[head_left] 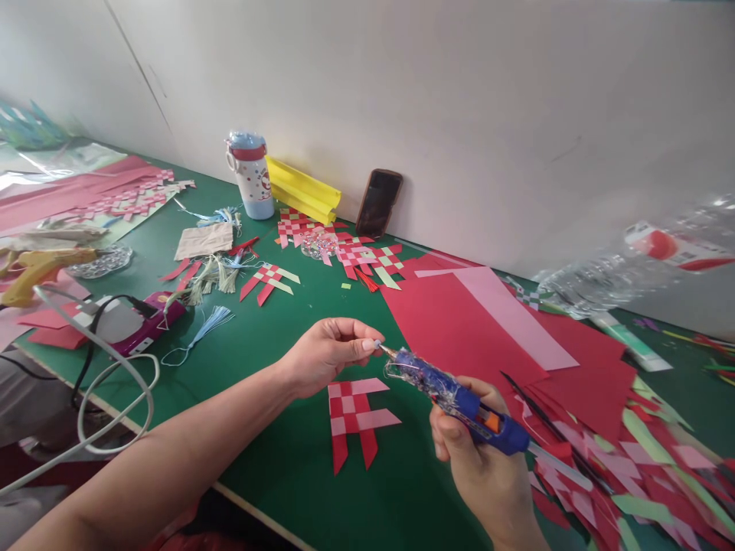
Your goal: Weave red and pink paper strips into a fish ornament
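Note:
In my right hand [476, 459] is a blue hot glue gun [459, 398], wrapped near its front in clear stringy glue, with a glue stick [563, 465] poking out of its back. Its metal nozzle points left and meets the fingertips of my left hand [338, 348]. Thumb and forefinger there pinch something tiny, too small to make out. Below the left hand, a woven red and pink paper fish [350, 409] lies flat on the green table [276, 467].
Red paper sheets [471, 321] and a heap of paper scraps [625, 467] lie to the right. A phone [379, 203] leans on the wall beside a bottle [251, 176]. On the left are a purple power strip [152, 321], cables, tassels [215, 317] and a yellow glue gun [43, 272].

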Motion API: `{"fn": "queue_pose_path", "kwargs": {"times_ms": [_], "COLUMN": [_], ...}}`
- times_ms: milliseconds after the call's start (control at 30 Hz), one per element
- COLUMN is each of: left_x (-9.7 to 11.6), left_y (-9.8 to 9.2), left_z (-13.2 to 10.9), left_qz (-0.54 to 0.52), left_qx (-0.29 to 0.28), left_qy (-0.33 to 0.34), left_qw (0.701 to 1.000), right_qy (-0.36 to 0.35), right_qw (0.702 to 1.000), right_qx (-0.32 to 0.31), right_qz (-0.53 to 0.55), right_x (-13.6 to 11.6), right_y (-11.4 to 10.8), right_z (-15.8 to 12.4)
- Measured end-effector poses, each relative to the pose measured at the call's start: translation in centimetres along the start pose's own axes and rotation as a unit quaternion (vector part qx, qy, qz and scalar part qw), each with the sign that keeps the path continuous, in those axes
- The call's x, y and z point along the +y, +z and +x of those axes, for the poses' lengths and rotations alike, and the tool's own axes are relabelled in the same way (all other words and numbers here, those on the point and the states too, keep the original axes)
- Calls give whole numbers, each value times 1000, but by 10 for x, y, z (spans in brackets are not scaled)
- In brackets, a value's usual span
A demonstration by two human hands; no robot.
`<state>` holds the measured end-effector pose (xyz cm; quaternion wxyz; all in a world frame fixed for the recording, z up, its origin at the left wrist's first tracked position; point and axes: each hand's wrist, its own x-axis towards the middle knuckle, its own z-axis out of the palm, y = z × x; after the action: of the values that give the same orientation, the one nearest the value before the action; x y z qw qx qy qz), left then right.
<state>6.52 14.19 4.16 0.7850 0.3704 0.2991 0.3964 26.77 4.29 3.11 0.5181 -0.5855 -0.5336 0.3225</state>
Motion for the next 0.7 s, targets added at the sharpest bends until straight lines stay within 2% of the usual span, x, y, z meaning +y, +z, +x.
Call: {"fn": "queue_pose_path", "kwargs": {"times_ms": [200, 433, 700], "left_x": [-2, -4, -1], "left_y": [-1, -5, -4], "left_z": [1, 1, 2], "left_qz": [-4, 16, 3], "left_qx": [-4, -4, 12], "left_qy": [7, 21, -4], "left_qw": [1000, 1000, 1000], "right_qy": [-17, -11, -74], "right_qw": [999, 1000, 997], "right_qx": [-27, -21, -5], "right_qz": [2, -12, 15], "right_x": [5, 7, 0], "right_y": [-4, -4, -4], "right_z": [1, 2, 7]}}
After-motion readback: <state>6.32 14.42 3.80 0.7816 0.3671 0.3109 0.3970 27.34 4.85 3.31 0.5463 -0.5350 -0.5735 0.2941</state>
